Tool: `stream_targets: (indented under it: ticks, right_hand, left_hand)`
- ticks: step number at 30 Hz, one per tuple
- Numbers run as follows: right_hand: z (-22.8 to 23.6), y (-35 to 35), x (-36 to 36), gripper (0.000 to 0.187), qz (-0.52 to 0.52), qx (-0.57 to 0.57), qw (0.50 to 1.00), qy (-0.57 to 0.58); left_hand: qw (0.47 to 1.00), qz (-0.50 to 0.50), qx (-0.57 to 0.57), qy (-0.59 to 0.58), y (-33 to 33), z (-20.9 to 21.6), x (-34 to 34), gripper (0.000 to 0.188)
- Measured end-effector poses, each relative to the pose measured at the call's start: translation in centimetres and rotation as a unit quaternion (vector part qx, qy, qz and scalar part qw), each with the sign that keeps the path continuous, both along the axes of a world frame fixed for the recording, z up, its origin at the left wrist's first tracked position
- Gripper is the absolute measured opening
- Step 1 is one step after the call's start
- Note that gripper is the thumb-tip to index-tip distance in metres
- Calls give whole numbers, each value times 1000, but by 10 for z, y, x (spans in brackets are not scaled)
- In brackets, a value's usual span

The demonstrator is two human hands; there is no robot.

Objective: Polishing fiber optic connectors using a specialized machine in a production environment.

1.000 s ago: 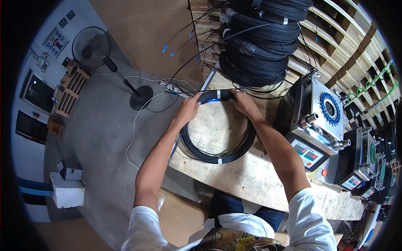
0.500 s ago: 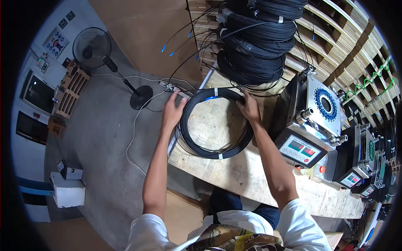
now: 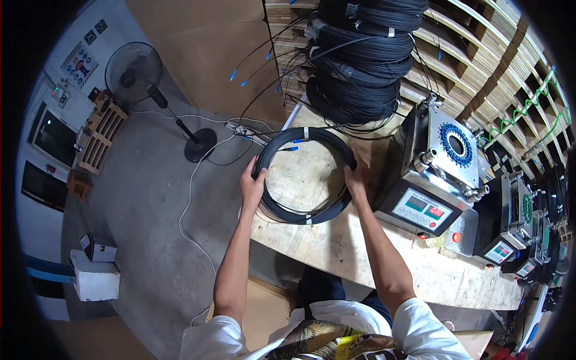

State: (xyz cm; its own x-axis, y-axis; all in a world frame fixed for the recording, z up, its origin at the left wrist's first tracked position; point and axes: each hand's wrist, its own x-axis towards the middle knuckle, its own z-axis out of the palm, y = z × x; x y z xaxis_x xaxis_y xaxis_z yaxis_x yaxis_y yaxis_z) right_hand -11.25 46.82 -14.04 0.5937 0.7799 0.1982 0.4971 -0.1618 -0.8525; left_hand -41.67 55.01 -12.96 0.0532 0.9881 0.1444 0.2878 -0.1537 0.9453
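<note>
A coil of black cable lies in front of me on a pale wooden tabletop, bound with white ties at its far and near sides. Blue connectors poke into its open middle near the far left. My left hand is closed round the coil's left side, thumb on top. On the opposite side, my right hand grips the coil, its fingers partly hidden beneath. Beyond the coil stands a tall stack of similar black cable coils, with loose ends tipped in blue.
At the right stands a metal machine with a digital panel and a ring of blue connectors on top; more machines line up beyond it. A floor fan and white cords occupy the floor at left. Wooden slats rise behind.
Both hands have moved nearer to me along the coil's sides; the left one has closed on the rim. The blue connectors have shifted inward from the coil. My view has turned slightly.
</note>
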Motion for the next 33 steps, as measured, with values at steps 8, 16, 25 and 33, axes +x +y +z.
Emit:
stream_targets:
  ticks: [8,16,25,33]
  right_hand:
    - [15,6,-6,58,-7,-9,1000,17]
    - [-2,12,1,58,-6,25,1000,2]
    - [0,12,-2,59,-3,20,1000,-1]
    - [-11,11,10,62,3,42,999,4]
  left_hand:
    - [1000,11,19,4,12,-5,-1,51]
    - [1000,3,-5,10,14,2,3,51]
    - [1000,5,-16,15,10,6,0,54]
    - [997,-37,32,59,20,2,-1,60]
